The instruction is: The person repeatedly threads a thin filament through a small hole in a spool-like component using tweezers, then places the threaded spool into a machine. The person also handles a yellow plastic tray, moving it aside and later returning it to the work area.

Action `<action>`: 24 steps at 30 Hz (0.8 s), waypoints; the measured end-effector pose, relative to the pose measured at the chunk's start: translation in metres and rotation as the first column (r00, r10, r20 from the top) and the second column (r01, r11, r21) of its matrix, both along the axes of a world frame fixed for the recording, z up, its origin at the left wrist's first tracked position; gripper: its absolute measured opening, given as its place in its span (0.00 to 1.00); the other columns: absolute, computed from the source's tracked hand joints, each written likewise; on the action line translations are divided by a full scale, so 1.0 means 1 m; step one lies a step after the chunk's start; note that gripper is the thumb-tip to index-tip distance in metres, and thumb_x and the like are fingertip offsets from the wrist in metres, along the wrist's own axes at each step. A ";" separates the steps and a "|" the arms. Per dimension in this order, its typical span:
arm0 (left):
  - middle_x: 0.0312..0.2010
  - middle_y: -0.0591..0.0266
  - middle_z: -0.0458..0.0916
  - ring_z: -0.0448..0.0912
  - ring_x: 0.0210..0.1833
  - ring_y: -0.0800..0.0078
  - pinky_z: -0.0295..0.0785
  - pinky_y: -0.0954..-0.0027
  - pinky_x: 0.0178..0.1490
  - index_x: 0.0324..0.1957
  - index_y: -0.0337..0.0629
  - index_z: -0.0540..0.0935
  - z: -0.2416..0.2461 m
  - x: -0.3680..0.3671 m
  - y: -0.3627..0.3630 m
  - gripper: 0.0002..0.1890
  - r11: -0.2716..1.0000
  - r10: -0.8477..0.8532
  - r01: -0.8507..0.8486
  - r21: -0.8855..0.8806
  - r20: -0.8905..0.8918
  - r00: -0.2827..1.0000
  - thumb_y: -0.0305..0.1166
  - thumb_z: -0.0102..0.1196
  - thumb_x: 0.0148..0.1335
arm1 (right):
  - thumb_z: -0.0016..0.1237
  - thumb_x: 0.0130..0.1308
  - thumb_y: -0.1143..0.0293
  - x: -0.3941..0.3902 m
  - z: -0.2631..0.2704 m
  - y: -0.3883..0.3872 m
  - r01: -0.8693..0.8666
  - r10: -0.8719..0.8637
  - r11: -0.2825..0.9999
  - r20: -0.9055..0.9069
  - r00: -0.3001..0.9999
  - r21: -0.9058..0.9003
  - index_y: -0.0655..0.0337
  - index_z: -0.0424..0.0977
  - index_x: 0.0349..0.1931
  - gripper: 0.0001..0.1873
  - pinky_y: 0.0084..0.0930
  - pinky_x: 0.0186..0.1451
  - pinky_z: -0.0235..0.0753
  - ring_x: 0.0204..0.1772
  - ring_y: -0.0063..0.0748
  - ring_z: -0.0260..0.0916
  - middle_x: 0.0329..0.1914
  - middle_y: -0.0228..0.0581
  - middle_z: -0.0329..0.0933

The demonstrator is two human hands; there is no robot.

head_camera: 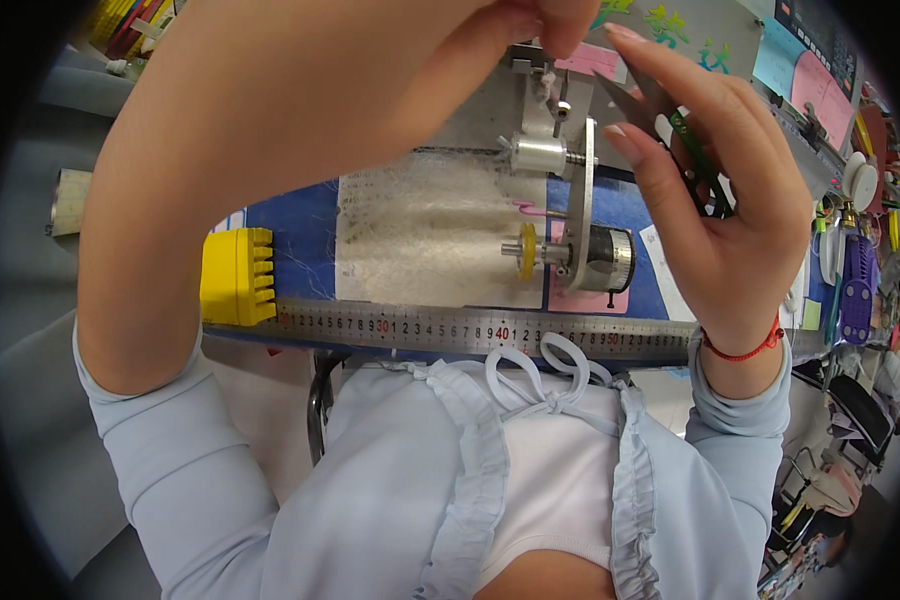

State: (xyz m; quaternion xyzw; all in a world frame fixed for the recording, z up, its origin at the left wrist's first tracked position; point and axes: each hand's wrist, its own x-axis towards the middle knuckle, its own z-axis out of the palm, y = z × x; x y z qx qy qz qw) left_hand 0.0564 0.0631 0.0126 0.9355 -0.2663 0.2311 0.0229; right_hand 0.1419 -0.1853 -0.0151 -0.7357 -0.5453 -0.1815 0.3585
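Observation:
My left hand point(551, 24) is partly cut off by the top edge of the view. Its fingers look bent together above the metal clamp end of a bench device, and whether they pinch a thread is too small to tell. In my right hand point(742, 150) are thread snips point(679, 124) with a green and black grip, the blades parted and pointing up and left. Below the hands is the device's metal bracket point(586, 199), with a silver cylinder point(538, 153), a yellow ring point(526, 252) on a shaft and a black graduated dial point(607, 259).
A long steel ruler point(450, 326) runs along the blue table's front edge. At left stands a yellow toothed block point(236, 277). A purple tool point(859, 289) and spools lie at right, near sticky notes point(821, 90). Loose fibres cover a pale sheet point(435, 247).

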 end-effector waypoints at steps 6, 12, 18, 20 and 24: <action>0.34 0.74 0.82 0.71 0.40 0.74 0.62 0.71 0.46 0.33 0.55 0.81 0.020 -0.024 0.021 0.04 0.984 -0.026 -0.003 -0.176 -0.157 0.987 0.33 0.65 0.59 | 0.60 0.59 0.82 0.004 -0.002 0.012 -0.101 0.095 0.992 0.090 0.991 0.068 0.64 0.80 0.54 0.20 0.13 0.30 0.62 0.29 0.16 0.66 0.38 0.36 0.80; 0.36 0.75 0.82 0.70 0.41 0.75 0.61 0.72 0.45 0.34 0.57 0.80 0.019 -0.046 0.041 0.05 0.907 -0.172 0.029 -0.420 -0.308 0.936 0.34 0.64 0.62 | 0.61 0.59 0.77 -0.006 0.002 0.005 -0.078 0.084 0.996 -0.161 0.983 0.048 0.69 0.77 0.50 0.18 0.12 0.25 0.64 0.25 0.18 0.69 0.34 0.39 0.79; 0.38 0.76 0.82 0.69 0.42 0.77 0.61 0.73 0.44 0.34 0.60 0.79 0.027 -0.031 0.039 0.05 0.680 -0.508 0.112 -0.725 -0.356 0.784 0.35 0.64 0.65 | 0.61 0.60 0.72 -0.042 0.007 -0.002 -0.360 0.308 0.871 -0.943 -0.128 0.334 0.75 0.73 0.47 0.19 0.11 0.21 0.66 0.20 0.20 0.72 0.29 0.42 0.79; 0.39 0.77 0.82 0.68 0.42 0.77 0.60 0.73 0.44 0.35 0.60 0.79 0.034 -0.027 0.032 0.06 0.526 -0.723 0.167 -0.834 -0.336 0.604 0.35 0.63 0.66 | 0.60 0.62 0.71 -0.053 0.010 -0.018 -0.389 0.338 0.832 -0.917 -0.210 0.396 0.74 0.72 0.43 0.16 0.11 0.18 0.65 0.18 0.18 0.70 0.26 0.41 0.76; 0.40 0.71 0.84 0.71 0.38 0.75 0.62 0.73 0.41 0.34 0.55 0.82 0.028 -0.042 0.002 0.08 0.652 -0.571 0.243 -0.719 -0.254 0.780 0.26 0.66 0.59 | 0.49 0.72 0.73 -0.032 0.004 -0.062 -0.104 0.578 0.814 -0.814 0.053 0.572 0.71 0.74 0.41 0.08 0.09 0.20 0.56 0.16 0.10 0.59 0.21 0.29 0.72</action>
